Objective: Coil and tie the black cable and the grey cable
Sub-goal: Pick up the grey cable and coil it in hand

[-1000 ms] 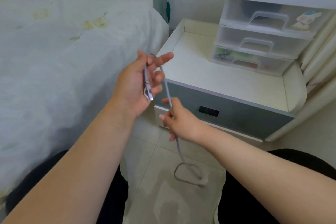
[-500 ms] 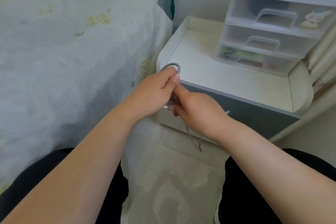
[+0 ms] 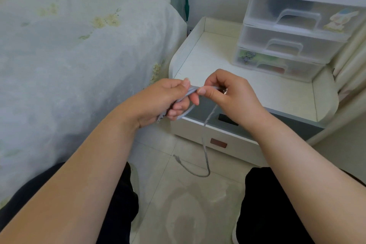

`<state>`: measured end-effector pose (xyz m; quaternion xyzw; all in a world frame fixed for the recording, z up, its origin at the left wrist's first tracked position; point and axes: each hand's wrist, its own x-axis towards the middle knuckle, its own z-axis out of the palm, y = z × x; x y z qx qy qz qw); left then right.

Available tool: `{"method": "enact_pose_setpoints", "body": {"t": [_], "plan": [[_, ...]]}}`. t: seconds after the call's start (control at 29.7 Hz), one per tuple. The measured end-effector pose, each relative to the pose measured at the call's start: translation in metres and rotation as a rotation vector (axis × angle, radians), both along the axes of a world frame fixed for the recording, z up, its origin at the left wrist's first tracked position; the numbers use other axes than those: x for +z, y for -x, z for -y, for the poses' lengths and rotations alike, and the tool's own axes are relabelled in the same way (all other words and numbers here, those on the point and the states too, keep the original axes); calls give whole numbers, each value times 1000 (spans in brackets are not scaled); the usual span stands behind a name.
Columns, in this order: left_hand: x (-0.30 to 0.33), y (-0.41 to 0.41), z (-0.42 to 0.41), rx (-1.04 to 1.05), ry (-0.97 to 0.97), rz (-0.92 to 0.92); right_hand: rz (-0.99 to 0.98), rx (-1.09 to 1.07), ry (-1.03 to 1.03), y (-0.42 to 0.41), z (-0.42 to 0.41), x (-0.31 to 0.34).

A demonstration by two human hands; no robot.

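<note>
Both hands pinch grey cable; drawer unit contents unclear.

Drawer unit on nightstand

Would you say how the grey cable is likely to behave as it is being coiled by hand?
Probably floppy: the grey cable sags from the right hand to the floor. Likely light, since the fingertips of the left hand pinch it. Its loose tail may spring or slip free.

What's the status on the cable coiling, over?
Left hand and right hand both gripping grey cable. Tail hanging loose to floor, untied. Black cable not visible. Nothing obstructing.
</note>
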<state>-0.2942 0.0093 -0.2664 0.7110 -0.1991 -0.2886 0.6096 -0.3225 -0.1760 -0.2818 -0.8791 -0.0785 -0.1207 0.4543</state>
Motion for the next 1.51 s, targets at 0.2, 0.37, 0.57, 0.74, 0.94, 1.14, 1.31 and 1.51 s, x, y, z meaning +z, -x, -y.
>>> {"method": "enact_pose_setpoints", "body": {"t": [0.2, 0.37, 0.57, 0.74, 0.94, 1.14, 1.31, 1.51], "plan": [[1, 10, 3, -92, 247, -204, -9, 49, 84, 3, -12, -7], [5, 9, 0, -84, 182, -217, 5, 70, 88, 4, -11, -8], [7, 13, 3, 2, 70, -217, 89, 116, 219, 4, -11, -8], [3, 14, 6, 49, 42, -146, 84, 111, 181, 3, -15, -11], [4, 7, 9, 88, 602, -453, -176, 48, -390, -8, -24, -19], [4, 1, 12, 197, 741, -370, -510, 197, -580, 3, -57, -32], [3, 0, 15, 329, 429, -35, -696, 313, -395, 23, -66, -31], [-4, -2, 12, 364, -288, 547, -353, 176, 207, 24, -55, -18]]}}
